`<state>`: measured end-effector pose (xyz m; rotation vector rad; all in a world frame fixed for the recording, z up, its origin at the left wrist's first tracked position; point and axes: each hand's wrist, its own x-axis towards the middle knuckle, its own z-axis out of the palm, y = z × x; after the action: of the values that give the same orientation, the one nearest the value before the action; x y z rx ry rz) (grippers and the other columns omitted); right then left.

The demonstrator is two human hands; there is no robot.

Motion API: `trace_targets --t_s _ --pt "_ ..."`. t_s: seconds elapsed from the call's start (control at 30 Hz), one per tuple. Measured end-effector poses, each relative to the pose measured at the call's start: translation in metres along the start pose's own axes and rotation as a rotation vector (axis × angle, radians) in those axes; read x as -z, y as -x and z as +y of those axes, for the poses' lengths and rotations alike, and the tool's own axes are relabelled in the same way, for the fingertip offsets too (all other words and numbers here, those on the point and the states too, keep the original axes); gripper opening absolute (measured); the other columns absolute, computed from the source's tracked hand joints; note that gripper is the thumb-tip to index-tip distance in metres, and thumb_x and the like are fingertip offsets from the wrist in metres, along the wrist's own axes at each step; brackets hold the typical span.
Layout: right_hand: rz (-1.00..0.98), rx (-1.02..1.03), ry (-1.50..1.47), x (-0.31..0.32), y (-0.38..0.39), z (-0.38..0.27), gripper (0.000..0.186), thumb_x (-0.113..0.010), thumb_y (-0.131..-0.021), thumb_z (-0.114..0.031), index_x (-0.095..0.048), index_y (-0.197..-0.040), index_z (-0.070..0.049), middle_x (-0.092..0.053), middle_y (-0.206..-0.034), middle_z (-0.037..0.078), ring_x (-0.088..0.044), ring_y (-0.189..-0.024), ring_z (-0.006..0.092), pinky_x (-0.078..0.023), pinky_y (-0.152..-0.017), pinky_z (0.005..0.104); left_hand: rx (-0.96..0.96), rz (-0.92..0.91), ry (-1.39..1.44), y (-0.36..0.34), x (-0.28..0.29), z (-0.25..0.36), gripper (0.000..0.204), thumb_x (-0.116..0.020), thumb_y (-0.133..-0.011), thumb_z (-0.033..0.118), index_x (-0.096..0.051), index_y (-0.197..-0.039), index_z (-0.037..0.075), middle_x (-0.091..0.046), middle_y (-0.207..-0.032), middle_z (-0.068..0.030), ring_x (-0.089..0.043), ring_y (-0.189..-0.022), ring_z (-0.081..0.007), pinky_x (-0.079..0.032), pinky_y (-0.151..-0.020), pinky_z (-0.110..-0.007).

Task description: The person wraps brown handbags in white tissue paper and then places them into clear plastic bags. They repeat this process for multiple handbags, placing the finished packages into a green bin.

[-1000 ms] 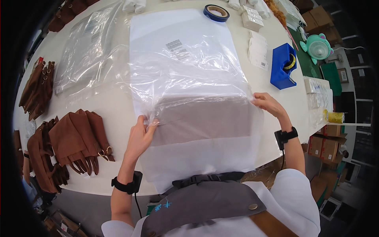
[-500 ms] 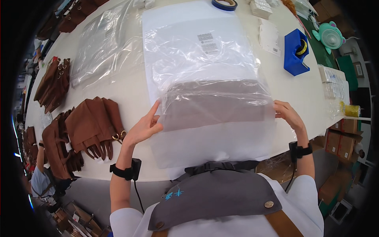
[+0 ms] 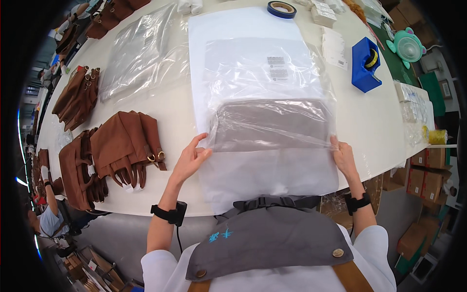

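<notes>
A clear, wrinkled plastic bag [image 3: 258,82] lies over white sheets [image 3: 228,27], with a grey rectangular piece [image 3: 267,121] showing through it. A translucent whitish sheet [image 3: 267,175] covers the nearer part. My left hand [image 3: 192,158] is at the left edge beside the grey piece, index finger extended and thumb apart, touching the plastic. My right hand [image 3: 342,155] pinches the plastic at the right edge.
Brown bags [image 3: 119,146] pile at left beside spare plastic [image 3: 134,48]; a co-worker [image 3: 48,219] works at far left. On the right are a blue tape dispenser [image 3: 362,65], a green fan [image 3: 408,46] and cartons [image 3: 423,180]. A tape roll [image 3: 281,9] lies at the back.
Both hands have moved lower relative to the grey piece, and the plastic's upper part now lies lower, flatter over it. My left hand's fingers have loosened from their earlier pinch.
</notes>
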<state>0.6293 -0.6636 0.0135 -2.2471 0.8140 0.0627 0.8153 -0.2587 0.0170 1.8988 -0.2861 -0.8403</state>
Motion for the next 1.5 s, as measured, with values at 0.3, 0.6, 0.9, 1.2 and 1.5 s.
trace_targets --t_s 0.3,0.6,0.9,1.2,1.5 --pt "0.162 0.098 0.155 -0.010 0.023 -0.013 0.052 -0.058 -0.083 -0.044 -0.041 -0.061 0.000 -0.042 -0.049 0.018 -0.043 -0.045 0.0304 -0.036 -0.048 0.0394 -0.085 0.203 -0.319 0.008 -0.031 0.000 0.049 -0.065 -0.079 0.022 -0.043 -0.118 0.001 -0.057 -0.062 -0.0155 -0.054 -0.054 -0.0217 -0.042 -0.055 -0.033" --pt "0.206 0.168 0.156 -0.022 0.034 -0.006 0.044 -0.038 -0.096 -0.034 -0.047 -0.071 0.001 -0.048 -0.056 0.022 -0.048 -0.053 0.0398 -0.037 -0.050 0.0447 -0.076 0.619 -0.262 0.019 -0.052 -0.016 0.032 -0.040 -0.095 0.023 -0.056 -0.107 -0.002 -0.061 -0.077 -0.0212 -0.061 -0.069 -0.0308 -0.045 -0.064 -0.036" --pt "0.194 0.246 0.162 -0.024 0.071 0.024 0.038 -0.033 -0.097 -0.026 -0.052 -0.079 0.002 -0.052 -0.064 0.026 -0.052 -0.063 0.0442 -0.039 -0.056 0.0481 -0.050 0.660 -0.158 0.105 -0.090 -0.040 0.032 -0.037 -0.096 0.021 -0.051 -0.116 0.000 -0.062 -0.094 -0.0241 -0.061 -0.089 -0.0349 -0.046 -0.076 -0.037" --pt "-0.313 -0.386 -0.562 -0.011 0.130 0.011 0.056 -0.033 -0.095 -0.047 -0.057 -0.083 0.002 -0.057 -0.064 0.007 -0.053 -0.049 0.0147 -0.042 -0.041 0.0269 0.038 0.359 0.101 0.155 -0.114 -0.047 0.023 -0.038 -0.095 0.013 -0.050 -0.109 0.000 -0.062 -0.069 -0.0147 -0.064 -0.061 -0.0242 -0.049 -0.056 -0.031" --pt "-0.446 -0.179 -0.026 0.044 -0.071 0.012 0.040 -0.048 -0.090 -0.036 -0.057 -0.087 0.002 -0.052 -0.057 0.005 -0.051 -0.042 0.0143 -0.042 -0.039 0.0264 -0.130 0.199 -0.550 0.038 -0.058 -0.030 0.018 -0.039 -0.091 0.018 -0.046 -0.101 0.004 -0.057 -0.068 -0.0252 -0.057 -0.061 -0.0432 -0.044 -0.055 -0.052"
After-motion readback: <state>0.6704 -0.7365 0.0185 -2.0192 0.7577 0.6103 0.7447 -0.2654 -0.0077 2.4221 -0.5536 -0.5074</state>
